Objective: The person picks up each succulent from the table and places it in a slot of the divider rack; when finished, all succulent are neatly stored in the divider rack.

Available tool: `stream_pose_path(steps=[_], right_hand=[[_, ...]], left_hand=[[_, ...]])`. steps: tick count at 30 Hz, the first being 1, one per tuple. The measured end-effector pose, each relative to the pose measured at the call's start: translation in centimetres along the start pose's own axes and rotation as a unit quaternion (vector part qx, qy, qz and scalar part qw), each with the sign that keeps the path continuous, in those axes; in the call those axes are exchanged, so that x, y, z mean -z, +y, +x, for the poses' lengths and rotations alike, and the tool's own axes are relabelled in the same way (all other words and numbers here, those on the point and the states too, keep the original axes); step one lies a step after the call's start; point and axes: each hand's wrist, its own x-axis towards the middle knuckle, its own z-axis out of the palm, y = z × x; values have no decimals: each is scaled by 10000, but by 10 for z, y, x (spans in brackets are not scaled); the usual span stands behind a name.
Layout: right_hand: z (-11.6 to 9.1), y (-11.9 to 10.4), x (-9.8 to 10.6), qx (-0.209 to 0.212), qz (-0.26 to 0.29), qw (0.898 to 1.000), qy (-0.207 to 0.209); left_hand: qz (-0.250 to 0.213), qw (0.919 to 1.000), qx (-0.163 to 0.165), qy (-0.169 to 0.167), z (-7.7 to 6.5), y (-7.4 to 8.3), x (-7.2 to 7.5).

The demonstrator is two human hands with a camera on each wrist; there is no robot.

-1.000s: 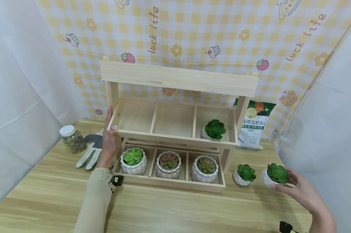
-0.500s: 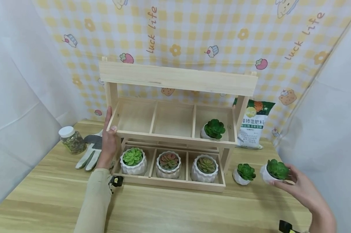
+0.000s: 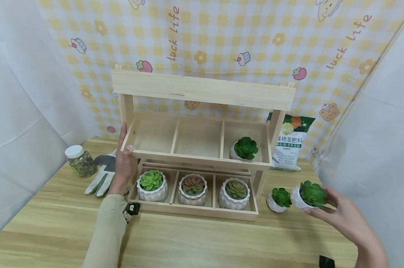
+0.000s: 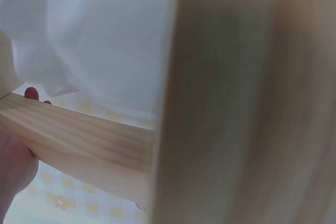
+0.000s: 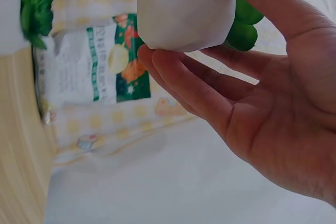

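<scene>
In the head view my right hand (image 3: 342, 219) holds a small white pot with a dark green succulent (image 3: 312, 194), thumb and fingers on opposite sides. The right wrist view shows its white faceted pot (image 5: 184, 11) between thumb and fingertips, clear of the table. Just left of it, a similar small potted succulent (image 3: 279, 200) stands on the table. My left hand (image 3: 124, 165) grips the left end of a two-tier wooden plant shelf (image 3: 198, 158), thumb over the upper tray's front corner. Another small succulent (image 3: 244, 149) sits tilted in the upper tray's right compartment.
Three larger white pots hold a light green succulent (image 3: 151, 182), a reddish one (image 3: 193, 188) and an olive one (image 3: 236, 191) in the lower tray. A lidded jar (image 3: 81, 162) and work gloves (image 3: 103, 176) lie left; a fertilizer bag (image 3: 289, 145) stands behind right.
My right hand has moved left and slightly up with the potted succulent, nearer to the one on the table. The left hand keeps its grip on the shelf.
</scene>
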Motion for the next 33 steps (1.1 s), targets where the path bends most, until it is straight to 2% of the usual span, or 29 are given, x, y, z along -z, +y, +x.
stream_pose_path(steps=[10,14,19,27,33], right_hand=[[8,-46,-7,687,13,9976,68],[11,-63,-11,1189,-118,9927,154],[16,-81,-19,1714,-49,9852,-14],[21,-110,-31,1971,176,9790,-492],[31,-127,-42,2235,77,9732,-529]], left_hand=[[-208,9997,-17,-85,-2,-3,2],[-314,9994,-117,-68,0,-3,1],[-409,9990,-123,-95,2,-2,0],[-506,9987,-7,-92,2,-2,0],[-484,9988,30,-82,1,-2,0]])
